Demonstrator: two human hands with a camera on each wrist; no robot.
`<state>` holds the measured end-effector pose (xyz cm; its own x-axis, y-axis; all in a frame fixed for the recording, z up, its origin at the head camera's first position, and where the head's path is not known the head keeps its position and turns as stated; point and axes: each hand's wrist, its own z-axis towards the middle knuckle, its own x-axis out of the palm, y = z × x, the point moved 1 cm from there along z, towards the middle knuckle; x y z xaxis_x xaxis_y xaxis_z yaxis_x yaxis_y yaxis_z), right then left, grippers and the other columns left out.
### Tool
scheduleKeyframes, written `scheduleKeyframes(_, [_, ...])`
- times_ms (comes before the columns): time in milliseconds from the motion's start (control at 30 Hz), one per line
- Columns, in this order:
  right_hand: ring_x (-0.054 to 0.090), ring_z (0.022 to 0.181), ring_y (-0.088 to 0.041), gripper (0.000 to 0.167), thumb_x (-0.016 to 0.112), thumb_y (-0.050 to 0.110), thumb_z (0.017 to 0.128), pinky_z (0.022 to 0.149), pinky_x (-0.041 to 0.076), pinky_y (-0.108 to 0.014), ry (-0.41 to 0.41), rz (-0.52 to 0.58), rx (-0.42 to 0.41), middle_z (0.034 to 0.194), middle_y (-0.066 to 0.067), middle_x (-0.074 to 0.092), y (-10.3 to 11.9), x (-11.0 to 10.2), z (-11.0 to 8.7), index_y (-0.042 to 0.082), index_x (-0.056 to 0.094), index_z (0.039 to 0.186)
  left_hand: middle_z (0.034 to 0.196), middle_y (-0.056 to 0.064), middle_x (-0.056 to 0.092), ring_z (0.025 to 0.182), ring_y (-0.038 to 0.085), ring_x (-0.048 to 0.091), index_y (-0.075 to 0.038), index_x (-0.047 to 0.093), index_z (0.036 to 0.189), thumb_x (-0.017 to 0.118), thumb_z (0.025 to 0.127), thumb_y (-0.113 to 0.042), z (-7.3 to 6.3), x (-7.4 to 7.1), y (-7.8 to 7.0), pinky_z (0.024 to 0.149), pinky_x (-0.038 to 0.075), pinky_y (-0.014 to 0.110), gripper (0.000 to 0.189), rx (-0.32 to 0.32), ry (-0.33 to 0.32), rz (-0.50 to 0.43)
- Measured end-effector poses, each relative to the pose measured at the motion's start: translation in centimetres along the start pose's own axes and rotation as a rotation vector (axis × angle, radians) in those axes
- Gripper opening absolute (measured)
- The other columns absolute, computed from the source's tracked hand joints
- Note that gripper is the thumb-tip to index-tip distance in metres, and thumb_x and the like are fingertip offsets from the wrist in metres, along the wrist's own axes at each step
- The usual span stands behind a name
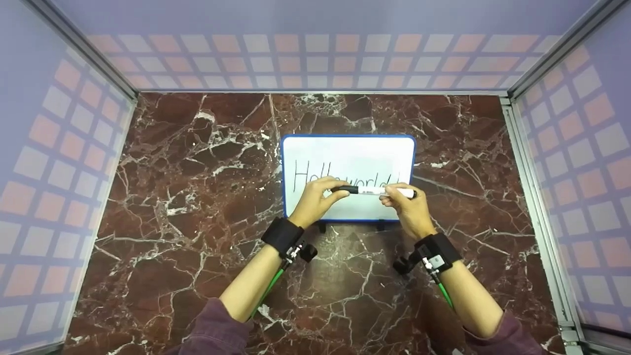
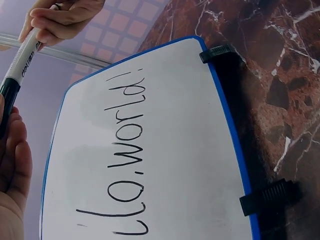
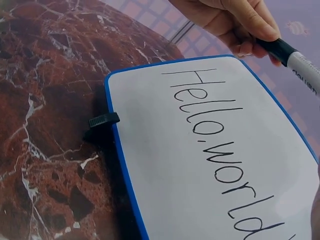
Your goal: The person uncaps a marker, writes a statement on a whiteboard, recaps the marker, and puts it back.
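A white marker [image 1: 372,190] with a black cap is held level between both hands, in front of the whiteboard [image 1: 345,153]. My left hand [image 1: 318,197] pinches the capped end between thumb and fingers. The white barrel, near its other end, is gripped by my right hand [image 1: 406,204]. Handwriting in black on the blue-framed board reads "Hello, world!", as both wrist views show. In the right wrist view the black cap [image 3: 276,49] sits on the marker, with the left fingers around it. The left wrist view shows the right fingers [image 2: 55,22] curled on the barrel.
Black clips [image 2: 267,197] hold the lower edge of the board above a dark red marbled tabletop [image 1: 197,197]. Panels with a pink and white square pattern [image 1: 315,54] stand at the back and both sides. Each wrist wears a black band with a small camera and green cable.
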<state>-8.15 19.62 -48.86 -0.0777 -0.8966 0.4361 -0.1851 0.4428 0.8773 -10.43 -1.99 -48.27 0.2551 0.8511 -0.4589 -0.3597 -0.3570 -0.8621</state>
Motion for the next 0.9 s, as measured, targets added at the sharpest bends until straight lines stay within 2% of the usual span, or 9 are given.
scheduleKeyframes(333, [0.062,0.056,-0.006,0.024,0.053,-0.005,0.088,0.057,0.052,-0.014,-0.036,-0.005,0.043,0.062,-0.001,0.067,-1.0,0.1,-0.4,0.009,0.069,0.077,0.093,0.012,0.070,0.086,0.023,0.064,-0.002,0.069,0.102,0.062,0.085,-0.023,-0.4,-0.2,0.3,0.080,0.052,0.037,0.028,0.007,0.039,0.038])
scheduleKeyframes(500, [0.063,0.056,-0.008,0.023,0.054,-0.006,0.086,0.058,0.054,-0.017,-0.018,-0.061,0.073,0.065,-0.002,0.069,-0.7,-0.2,-0.1,0.009,0.070,0.079,0.098,0.011,0.070,0.092,0.023,0.065,-0.004,0.069,0.104,0.061,0.085,-0.024,-0.5,0.0,0.9,0.086,0.051,0.036,0.028,-0.026,0.043,0.017])
scheduleKeyframes(600, [0.063,0.059,-0.008,0.017,0.057,-0.006,0.084,0.061,0.055,-0.019,0.049,-0.214,0.054,0.069,0.000,0.069,-0.1,-0.6,0.0,0.004,0.070,0.086,0.101,0.010,0.069,0.094,0.022,0.063,-0.006,0.069,0.105,0.061,0.086,-0.025,-0.5,-0.1,1.1,0.086,0.050,0.037,0.028,-0.052,0.036,0.005])
scheduleKeyframes(667, [0.062,0.061,-0.006,0.012,0.062,-0.003,0.082,0.061,0.054,-0.018,0.109,-0.376,0.008,0.071,0.003,0.069,0.4,-0.9,0.2,-0.001,0.070,0.091,0.101,0.009,0.069,0.093,0.021,0.063,-0.008,0.069,0.105,0.061,0.086,-0.026,-0.5,-0.2,1.1,0.084,0.050,0.039,0.027,-0.058,0.025,-0.003])
scheduleKeyframes(767, [0.062,0.068,-0.003,0.018,0.069,0.003,0.079,0.065,0.052,-0.017,0.191,-0.642,-0.086,0.077,0.003,0.070,1.1,-1.3,0.3,-0.005,0.069,0.095,0.100,0.009,0.068,0.092,0.022,0.062,-0.008,0.068,0.104,0.061,0.086,-0.026,-0.4,-0.3,0.9,0.083,0.049,0.042,0.027,-0.051,0.021,-0.004])
scheduleKeyframes(900, [0.060,0.080,-0.007,0.025,0.072,0.013,0.077,0.075,0.047,-0.020,0.288,-0.916,-0.182,0.089,-0.007,0.070,1.7,-1.7,0.2,0.003,0.071,0.100,0.098,0.010,0.068,0.089,0.023,0.061,-0.007,0.068,0.105,0.063,0.084,-0.022,-0.4,-0.4,0.7,0.080,0.049,0.045,0.026,-0.038,0.041,0.010])
